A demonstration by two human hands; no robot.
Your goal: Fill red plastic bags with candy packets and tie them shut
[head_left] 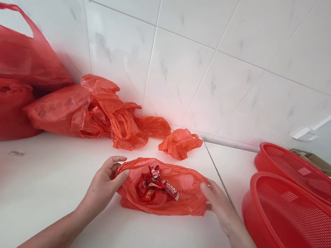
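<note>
A thin red plastic bag lies on the white table in front of me, its mouth spread wide. Inside it sit several wrapped candies in red wrappers, some with white or yellow lettering. My left hand pinches the left side of the bag's rim between thumb and fingers. On the opposite side, my right hand grips the right edge, with its fingertips partly hidden by the plastic.
Full red plastic bags crowd the left and back, beside crumpled ones and a small bunched bag near the tiled wall. Two red mesh baskets stand at the right. A seam crosses the white table.
</note>
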